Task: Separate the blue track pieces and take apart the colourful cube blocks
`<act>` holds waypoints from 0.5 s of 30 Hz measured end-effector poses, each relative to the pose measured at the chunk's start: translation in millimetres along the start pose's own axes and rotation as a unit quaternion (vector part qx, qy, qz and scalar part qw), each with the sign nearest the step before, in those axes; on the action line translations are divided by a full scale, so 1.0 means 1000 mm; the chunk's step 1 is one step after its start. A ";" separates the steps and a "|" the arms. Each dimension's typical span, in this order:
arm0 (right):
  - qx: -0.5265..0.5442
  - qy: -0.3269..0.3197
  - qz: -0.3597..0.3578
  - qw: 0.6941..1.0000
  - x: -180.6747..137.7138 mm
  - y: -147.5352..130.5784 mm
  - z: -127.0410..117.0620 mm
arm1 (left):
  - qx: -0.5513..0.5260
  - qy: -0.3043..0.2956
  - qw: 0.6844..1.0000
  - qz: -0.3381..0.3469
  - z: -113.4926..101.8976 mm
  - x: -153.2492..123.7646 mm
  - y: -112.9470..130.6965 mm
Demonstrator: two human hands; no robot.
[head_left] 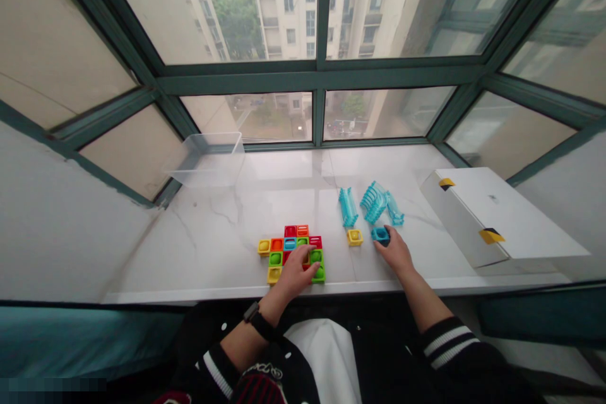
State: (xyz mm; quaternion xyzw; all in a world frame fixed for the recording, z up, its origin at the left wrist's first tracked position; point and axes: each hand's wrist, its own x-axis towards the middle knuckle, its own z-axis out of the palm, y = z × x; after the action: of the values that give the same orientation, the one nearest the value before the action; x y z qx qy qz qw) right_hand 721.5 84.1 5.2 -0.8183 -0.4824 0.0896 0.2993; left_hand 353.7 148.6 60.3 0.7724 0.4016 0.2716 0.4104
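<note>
Right hand (398,254) pinches blue block (380,235) just below the tracks (374,203). Left hand (297,271) lies open, fingers parted, over block cluster (290,244) near worktop (208,259) edge. Risks: left-hand push splits cluster or tips front blocks off; loose pinch drops blue block.

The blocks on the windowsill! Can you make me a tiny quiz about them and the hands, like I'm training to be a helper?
1. Pick one. What does the right hand hold?
A) a red block
B) a blue block
C) a green block

2. True or false? The left hand is on the white box.

3. Fill in the colour: between the cluster and the right hand's block sits a single ____ block.

Key:
1. B
2. False; it is at the cluster.
3. yellow
</note>
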 end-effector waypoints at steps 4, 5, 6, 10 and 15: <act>-0.002 0.002 -0.008 1.000 -0.003 -0.001 0.000 | -0.001 0.004 1.000 -0.001 0.001 0.000 0.000; -0.001 0.003 -0.009 1.000 -0.003 -0.001 0.000 | 0.000 0.004 1.000 -0.001 0.001 0.000 0.000; -0.001 0.004 -0.009 1.000 -0.003 -0.001 -0.001 | 0.001 0.003 1.000 -0.001 0.001 0.000 0.000; 0.001 0.001 -0.004 1.000 -0.004 -0.001 0.000 | 0.006 0.002 1.000 -0.004 0.002 0.000 -0.002; 0.006 0.002 -0.016 1.000 -0.003 0.005 0.004 | 0.009 0.006 1.000 0.006 0.003 -0.001 -0.003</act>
State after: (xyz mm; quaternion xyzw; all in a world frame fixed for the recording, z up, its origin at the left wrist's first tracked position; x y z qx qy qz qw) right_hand 721.5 81.4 -1.3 -0.8088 -0.4943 0.0859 0.3067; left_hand 354.3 148.0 56.4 0.7765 0.4020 0.2755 0.3994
